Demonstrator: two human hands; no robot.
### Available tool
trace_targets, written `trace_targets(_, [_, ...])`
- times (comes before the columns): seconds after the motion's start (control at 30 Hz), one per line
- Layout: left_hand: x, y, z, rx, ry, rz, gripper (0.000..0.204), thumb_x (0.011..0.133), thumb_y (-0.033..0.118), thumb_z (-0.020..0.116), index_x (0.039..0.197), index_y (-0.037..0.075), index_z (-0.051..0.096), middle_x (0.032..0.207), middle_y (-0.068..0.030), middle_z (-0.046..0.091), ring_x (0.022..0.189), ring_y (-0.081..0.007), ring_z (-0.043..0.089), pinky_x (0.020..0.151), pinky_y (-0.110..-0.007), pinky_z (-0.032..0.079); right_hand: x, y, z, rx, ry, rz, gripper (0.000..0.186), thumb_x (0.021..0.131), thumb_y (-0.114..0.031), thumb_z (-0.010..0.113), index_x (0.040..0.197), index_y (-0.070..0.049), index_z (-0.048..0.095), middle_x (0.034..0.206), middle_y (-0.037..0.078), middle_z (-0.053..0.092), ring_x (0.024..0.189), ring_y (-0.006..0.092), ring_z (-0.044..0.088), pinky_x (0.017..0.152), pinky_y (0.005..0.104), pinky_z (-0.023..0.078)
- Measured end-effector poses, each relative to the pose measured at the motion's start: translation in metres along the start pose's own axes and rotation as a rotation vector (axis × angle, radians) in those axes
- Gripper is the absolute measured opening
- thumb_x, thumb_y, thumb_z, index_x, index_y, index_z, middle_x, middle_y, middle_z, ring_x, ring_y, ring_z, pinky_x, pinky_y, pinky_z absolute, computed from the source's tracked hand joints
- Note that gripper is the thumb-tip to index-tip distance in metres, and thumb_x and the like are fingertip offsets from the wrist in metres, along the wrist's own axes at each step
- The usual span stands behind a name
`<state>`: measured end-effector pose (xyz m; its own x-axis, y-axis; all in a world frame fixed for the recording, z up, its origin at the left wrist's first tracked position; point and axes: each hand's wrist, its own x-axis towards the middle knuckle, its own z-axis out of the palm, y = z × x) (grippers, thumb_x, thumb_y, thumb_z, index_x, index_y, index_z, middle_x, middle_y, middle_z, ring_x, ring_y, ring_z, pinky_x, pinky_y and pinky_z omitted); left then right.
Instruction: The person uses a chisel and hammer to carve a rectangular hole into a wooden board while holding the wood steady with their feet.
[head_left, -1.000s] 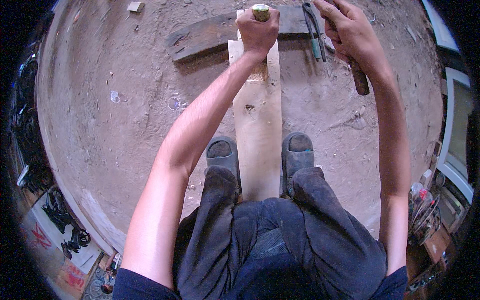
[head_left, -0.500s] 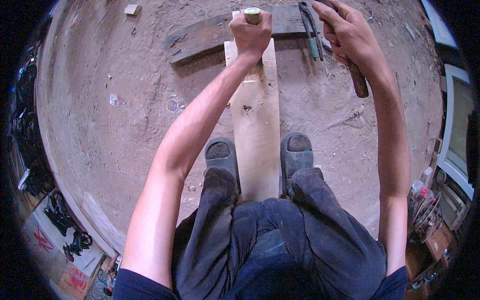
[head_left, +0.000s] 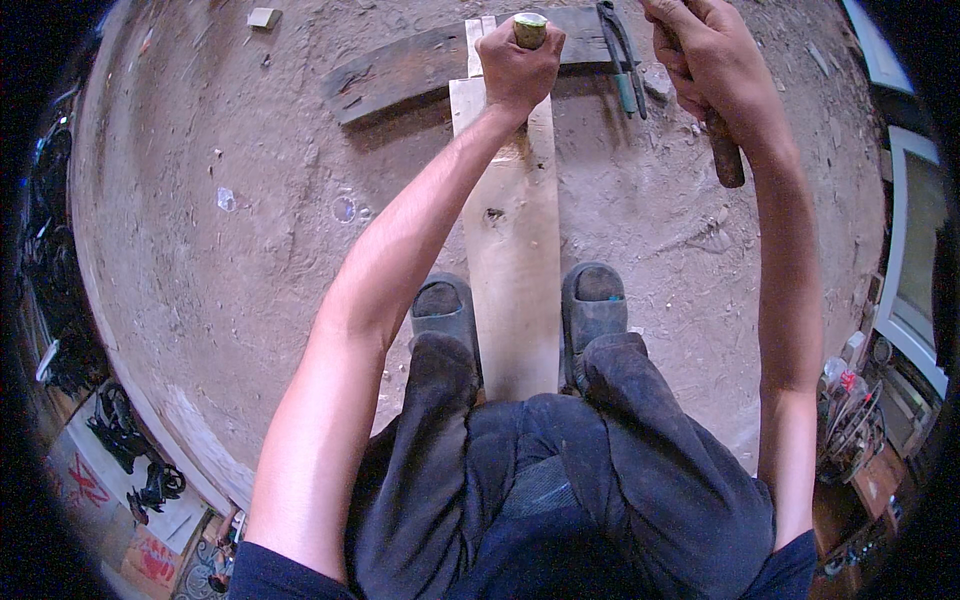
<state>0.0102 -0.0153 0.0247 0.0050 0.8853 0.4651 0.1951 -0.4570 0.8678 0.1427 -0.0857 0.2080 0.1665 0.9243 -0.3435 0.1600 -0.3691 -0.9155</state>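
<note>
A pale wooden plank lies on the dirt floor, running away from me between my two dark sandals. Its far end rests on a dark weathered board lying crosswise. My left hand is closed around an upright chisel with a yellow-green handle top, standing on the plank's far end. My right hand is raised to the right of it, gripping a hammer by its dark wooden handle; the hammer head is hidden beyond my hand.
Pliers with blue-green grips lie on the dark board beside my right hand. A small wood block sits far left. Tangled cables and boxes crowd the lower left; tools and a cluttered stand fill the right edge.
My left hand and the chisel have shifted slightly farther up the plank. The right hand with the hammer has risen a little.
</note>
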Motion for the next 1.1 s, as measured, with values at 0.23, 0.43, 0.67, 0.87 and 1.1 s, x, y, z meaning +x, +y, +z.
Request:
trace_targets(0.23, [0.004, -0.019, -0.002, -0.018, -0.009, -0.154, 0.027, 0.079, 0.017, 0.065, 0.059, 0.002, 0.055, 0.051, -0.0052, 0.056, 0.049, -0.0120, 0.054, 0.050, -0.031, 0.044, -0.005, -0.011, 0.010, -0.188, -0.003, -0.005, 0.022, 0.099, -0.027, 0.052, 0.084, -0.011, 0.050, 0.058, -0.006, 0.041, 0.040, 0.0038, 0.037, 0.034, 0.0225, 0.031])
trace_targets(0.43, [0.006, -0.012, -0.003, 0.041, 0.021, -0.082, 0.027, 0.077, 0.021, 0.065, 0.059, 0.003, 0.056, 0.051, -0.0080, 0.055, 0.048, -0.0170, 0.054, 0.052, -0.034, 0.044, 0.003, -0.028, 0.007, -0.235, 0.040, -0.139, 0.024, 0.100, -0.027, 0.050, 0.081, -0.011, 0.050, 0.058, -0.007, 0.041, 0.041, 0.0028, 0.036, 0.034, 0.0220, 0.030])
trace_targets(0.67, [0.007, -0.020, -0.002, 0.077, 0.005, -0.118, 0.028, 0.077, 0.021, 0.066, 0.059, 0.003, 0.055, 0.055, -0.0119, 0.059, 0.051, -0.0231, 0.057, 0.053, -0.037, 0.045, 0.021, 0.007, 0.033, -0.790, -0.102, -0.071, 0.036, 0.095, -0.028, 0.050, 0.093, 0.005, 0.061, 0.084, 0.027, 0.062, 0.079, 0.0357, 0.062, 0.073, 0.0436, 0.047])
trace_targets(0.87, [0.003, -0.016, 0.002, 0.029, -0.057, -0.089, 0.027, 0.077, 0.022, 0.068, 0.063, 0.001, 0.058, 0.058, -0.0128, 0.061, 0.051, -0.0223, 0.058, 0.052, -0.037, 0.044, 0.013, -0.005, 0.035, -0.661, 0.033, -0.269, 0.036, 0.096, -0.031, 0.048, 0.093, 0.003, 0.059, 0.077, 0.021, 0.061, 0.073, 0.0314, 0.060, 0.067, 0.0428, 0.045])
trace_targets(1.1, [0.003, -0.018, 0.005, 0.069, 0.006, 0.032, 0.027, 0.078, 0.018, 0.067, 0.061, 0.001, 0.057, 0.053, -0.0099, 0.060, 0.049, -0.0135, 0.058, 0.050, -0.032, 0.046, 0.041, 0.056, 0.026, -0.872, 0.029, -0.322, 0.034, 0.096, -0.032, 0.052, 0.099, 0.001, 0.059, 0.065, 0.006, 0.054, 0.054, 0.0122, 0.053, 0.048, 0.0316, 0.042])
